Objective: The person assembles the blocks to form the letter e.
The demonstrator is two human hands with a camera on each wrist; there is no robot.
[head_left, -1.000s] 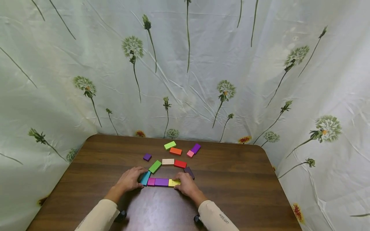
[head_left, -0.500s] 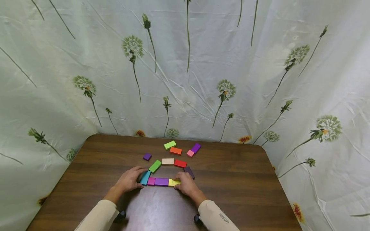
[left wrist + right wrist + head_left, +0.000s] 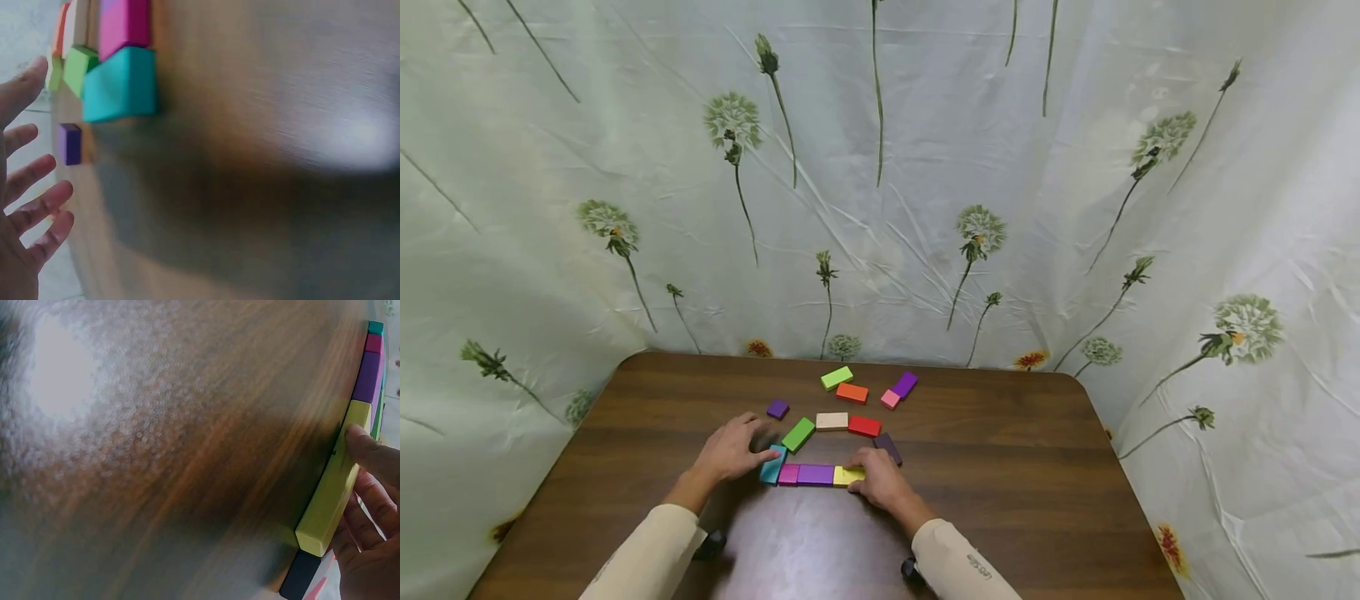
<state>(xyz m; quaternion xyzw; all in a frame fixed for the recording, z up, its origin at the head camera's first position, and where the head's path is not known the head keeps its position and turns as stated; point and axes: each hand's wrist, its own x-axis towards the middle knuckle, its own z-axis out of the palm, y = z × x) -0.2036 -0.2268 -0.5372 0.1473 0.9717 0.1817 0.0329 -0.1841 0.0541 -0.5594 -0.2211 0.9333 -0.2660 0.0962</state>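
Note:
My left hand (image 3: 730, 448) is spread beside the teal block (image 3: 771, 472). In the left wrist view its straight fingers are apart from that block. My right hand (image 3: 882, 480) pinches the yellow block (image 3: 334, 487), thumb on its near face and fingers behind, partly hidden. Between the teal and yellow blocks lie a magenta block (image 3: 788, 475) and a purple block (image 3: 816, 475), end to end in a straight row. A green block (image 3: 798, 435), a beige block (image 3: 832, 422), a red block (image 3: 864, 426) and a dark block (image 3: 888, 448) curve round behind the row.
Farther back on the brown table (image 3: 1015, 483) lie a lime block (image 3: 837, 378), an orange block (image 3: 852, 393), a pink block (image 3: 890, 400) touching a violet block (image 3: 905, 384), and a small purple block (image 3: 778, 409). A flowered curtain (image 3: 910, 167) hangs behind.
My left hand has let go of the teal block and drawn up and left, fingers spreading. The right hand keeps its place at the yellow block. The head view has shifted slightly.

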